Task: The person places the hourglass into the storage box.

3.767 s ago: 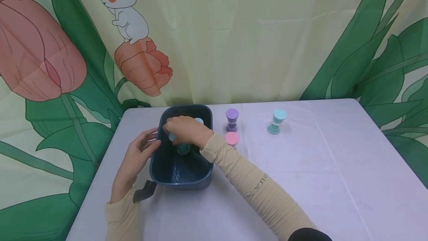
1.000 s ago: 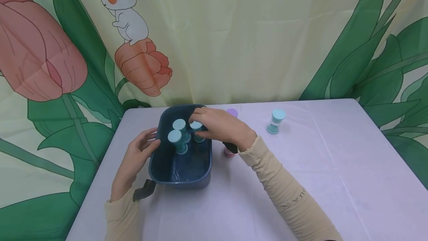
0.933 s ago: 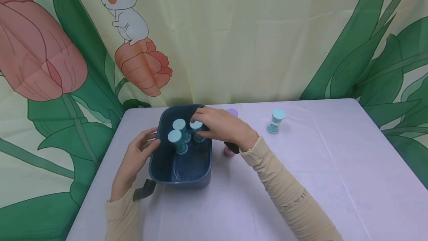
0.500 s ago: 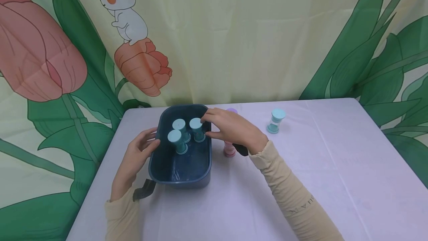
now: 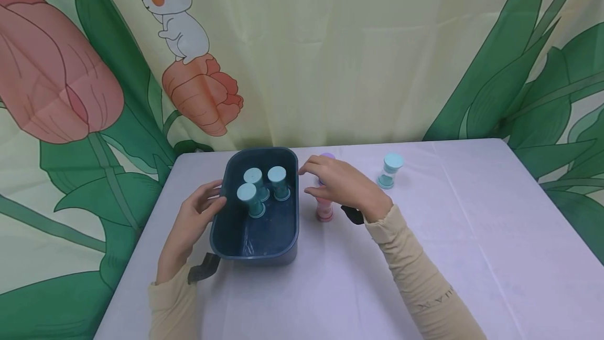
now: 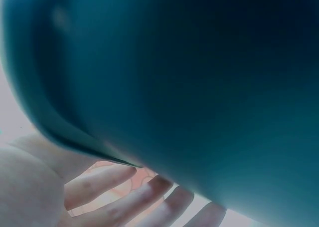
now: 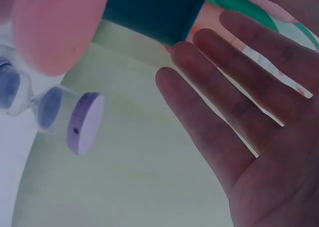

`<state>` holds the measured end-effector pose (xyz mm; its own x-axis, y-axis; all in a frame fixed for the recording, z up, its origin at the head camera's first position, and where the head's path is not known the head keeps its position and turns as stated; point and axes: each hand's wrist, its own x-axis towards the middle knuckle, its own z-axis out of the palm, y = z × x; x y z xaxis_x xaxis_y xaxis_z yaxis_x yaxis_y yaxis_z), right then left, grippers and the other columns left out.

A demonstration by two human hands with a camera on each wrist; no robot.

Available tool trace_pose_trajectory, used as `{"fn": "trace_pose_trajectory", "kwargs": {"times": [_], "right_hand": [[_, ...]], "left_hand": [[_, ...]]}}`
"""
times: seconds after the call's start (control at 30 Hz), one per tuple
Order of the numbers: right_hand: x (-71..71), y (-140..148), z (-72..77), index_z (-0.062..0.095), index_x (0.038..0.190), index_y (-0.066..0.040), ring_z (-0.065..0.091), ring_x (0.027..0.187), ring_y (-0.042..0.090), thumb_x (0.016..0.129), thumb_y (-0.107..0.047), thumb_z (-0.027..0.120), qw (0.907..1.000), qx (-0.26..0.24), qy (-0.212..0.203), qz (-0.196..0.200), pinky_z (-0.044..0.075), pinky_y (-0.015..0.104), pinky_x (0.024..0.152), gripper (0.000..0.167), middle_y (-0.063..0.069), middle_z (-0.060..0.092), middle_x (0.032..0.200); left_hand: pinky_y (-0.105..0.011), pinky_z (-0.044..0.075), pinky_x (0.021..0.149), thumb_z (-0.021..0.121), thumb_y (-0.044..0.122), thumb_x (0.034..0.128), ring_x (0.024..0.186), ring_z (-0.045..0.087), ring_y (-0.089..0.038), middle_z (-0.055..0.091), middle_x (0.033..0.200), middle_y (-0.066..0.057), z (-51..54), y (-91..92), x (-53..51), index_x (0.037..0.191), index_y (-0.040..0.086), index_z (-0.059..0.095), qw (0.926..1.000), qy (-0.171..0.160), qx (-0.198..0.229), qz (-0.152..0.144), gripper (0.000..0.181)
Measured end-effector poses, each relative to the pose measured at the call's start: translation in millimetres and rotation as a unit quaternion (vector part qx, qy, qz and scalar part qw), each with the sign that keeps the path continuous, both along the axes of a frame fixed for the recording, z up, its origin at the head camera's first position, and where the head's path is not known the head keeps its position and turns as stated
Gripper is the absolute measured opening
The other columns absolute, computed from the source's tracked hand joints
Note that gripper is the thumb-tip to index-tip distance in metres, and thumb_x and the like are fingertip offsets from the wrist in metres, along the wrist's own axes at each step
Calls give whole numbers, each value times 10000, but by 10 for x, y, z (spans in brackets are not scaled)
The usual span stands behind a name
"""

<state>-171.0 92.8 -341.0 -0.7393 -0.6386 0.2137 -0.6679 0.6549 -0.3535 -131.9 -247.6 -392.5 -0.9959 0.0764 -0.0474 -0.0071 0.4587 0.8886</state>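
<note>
Inside the dark blue bin [image 5: 270,232] stand three teal hourglasses [image 5: 250,197], upright and close together. My left hand [image 5: 191,220] rests against the bin's left side; in the left wrist view its extended fingers [image 6: 117,202] touch the wall. Just right of the bin, my right hand [image 5: 349,185] hovers with spread fingers, holding nothing. Beneath it is a pink hourglass [image 5: 324,211], its top covered by the hand. A purple hourglass [image 5: 327,156] behind is mostly hidden there, but shows in the right wrist view, where the pink lid [image 7: 57,32] looms close to the camera.
Another teal hourglass [image 5: 389,170] stands alone farther right on the white-covered table [image 5: 424,235]. A patterned curtain [image 5: 358,56] hangs along the table's back edge.
My right hand has let go of the rightmost teal hourglass in the bin and moved out over the rim to the right. My left hand has stayed put.
</note>
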Motion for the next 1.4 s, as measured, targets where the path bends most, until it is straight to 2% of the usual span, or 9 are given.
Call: {"fn": "trace_pose_trajectory", "kwargs": {"times": [0.4,0.67,0.9,1.4], "right_hand": [[33,144,-137,679,1178,-81,630,900,148,870,-202,778,9998,-94,-83,-156,547,324,866,346,32,641,1151],[49,192,-220,678,1176,-67,639,1010,203,887,-201,759,9997,-109,-47,-194,536,355,926,329,43,647,1143],[60,221,-285,673,1186,-49,629,1075,210,864,-261,786,9995,-111,-215,-199,521,379,972,402,83,653,1170],[81,240,-401,670,1178,-57,625,1027,188,817,-203,829,9985,-178,-418,-302,546,357,917,420,46,648,1120]], "left_hand": [[-583,448,1032,602,363,993,1338,485,-365,472,1480,-168,50,18,28,1510,166,395,10000,-74,1,15,591],[-574,451,1033,600,372,992,1335,487,-360,477,1472,-164,40,16,23,1507,160,397,10000,-63,-16,27,592],[-586,447,1033,602,365,992,1339,484,-367,472,1478,-169,55,18,26,1504,163,402,10000,-60,9,23,587],[-573,450,1035,601,376,991,1332,493,-361,478,1476,-166,29,11,20,1505,153,400,10000,-40,10,34,595]]}}
